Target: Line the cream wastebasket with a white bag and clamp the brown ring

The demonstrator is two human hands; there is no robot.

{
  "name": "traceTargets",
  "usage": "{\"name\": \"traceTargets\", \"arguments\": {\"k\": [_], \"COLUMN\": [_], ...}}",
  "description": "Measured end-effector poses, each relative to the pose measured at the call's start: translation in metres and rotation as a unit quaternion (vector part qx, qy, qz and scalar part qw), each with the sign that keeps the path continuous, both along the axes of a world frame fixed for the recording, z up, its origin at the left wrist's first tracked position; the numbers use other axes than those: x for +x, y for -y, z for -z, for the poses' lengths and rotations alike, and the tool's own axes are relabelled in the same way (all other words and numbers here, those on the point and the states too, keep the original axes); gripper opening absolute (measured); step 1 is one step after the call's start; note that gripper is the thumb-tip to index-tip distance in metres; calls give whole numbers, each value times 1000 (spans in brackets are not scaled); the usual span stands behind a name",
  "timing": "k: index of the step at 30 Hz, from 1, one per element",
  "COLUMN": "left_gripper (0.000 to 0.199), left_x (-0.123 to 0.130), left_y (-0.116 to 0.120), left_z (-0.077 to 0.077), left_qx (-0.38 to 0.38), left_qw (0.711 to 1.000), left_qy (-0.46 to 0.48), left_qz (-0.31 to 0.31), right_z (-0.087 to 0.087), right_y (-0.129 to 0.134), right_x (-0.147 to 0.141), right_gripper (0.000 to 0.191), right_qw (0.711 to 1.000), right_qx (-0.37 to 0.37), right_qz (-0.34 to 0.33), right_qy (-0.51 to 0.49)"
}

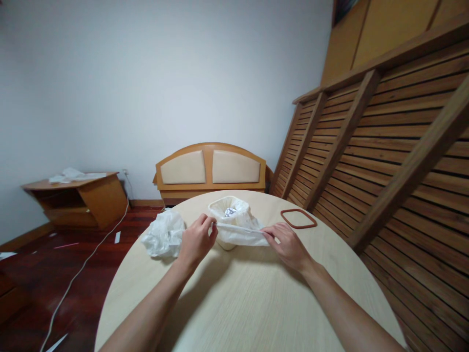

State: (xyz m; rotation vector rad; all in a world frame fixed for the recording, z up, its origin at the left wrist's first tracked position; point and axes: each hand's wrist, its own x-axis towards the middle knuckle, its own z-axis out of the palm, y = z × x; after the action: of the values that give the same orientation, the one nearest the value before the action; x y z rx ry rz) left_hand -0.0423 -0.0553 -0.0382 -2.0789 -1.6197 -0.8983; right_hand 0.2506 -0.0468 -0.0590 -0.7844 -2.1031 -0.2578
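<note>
As I look across the round table [234, 298], the left hand [198, 236] and right hand [287, 242] pinch a white bag [242, 235] taut by its edge, fingers closed, at the near side of a cream bin [225, 246]. Beyond stands a headboard [208, 166].

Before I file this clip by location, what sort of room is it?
Probably a bedroom, perhaps partly used for storage: a headboard with two padded panels stands by the far wall, a low wooden cabinet is off to the left, and a large slatted wooden frame leans on the right.
</note>
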Motion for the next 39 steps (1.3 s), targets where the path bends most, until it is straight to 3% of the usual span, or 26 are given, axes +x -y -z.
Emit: {"name": "traceTargets", "arguments": {"k": [9, 16, 19, 30, 39], "left_gripper": [21, 22, 25, 27, 20], "left_x": [-14, -22, -24, -17, -12], "left_y": [-10, -22, -28, -31, -22], "left_z": [-7, 1, 7, 11, 18], "left_qx": [-115, -113, -99, -10, 13], "left_qw": [984, 953, 946, 933, 960], "left_qy": [112, 281, 307, 324, 133], "left_qz": [-79, -16, 9, 158, 246], "right_z": [0, 2, 3, 3, 0], "right_y": [1, 0, -1, -1, -3], "right_x": [-1, 0, 1, 2, 4], "right_gripper": [9, 9, 10, 10, 11], "right_qw": [1000, 1000, 1000, 1000, 995], "right_qx": [-5, -16, -25, -19, 7], "right_qz": [-4, -2, 0, 12, 78], "right_qy": [-2, 1, 0, -2, -58]}}
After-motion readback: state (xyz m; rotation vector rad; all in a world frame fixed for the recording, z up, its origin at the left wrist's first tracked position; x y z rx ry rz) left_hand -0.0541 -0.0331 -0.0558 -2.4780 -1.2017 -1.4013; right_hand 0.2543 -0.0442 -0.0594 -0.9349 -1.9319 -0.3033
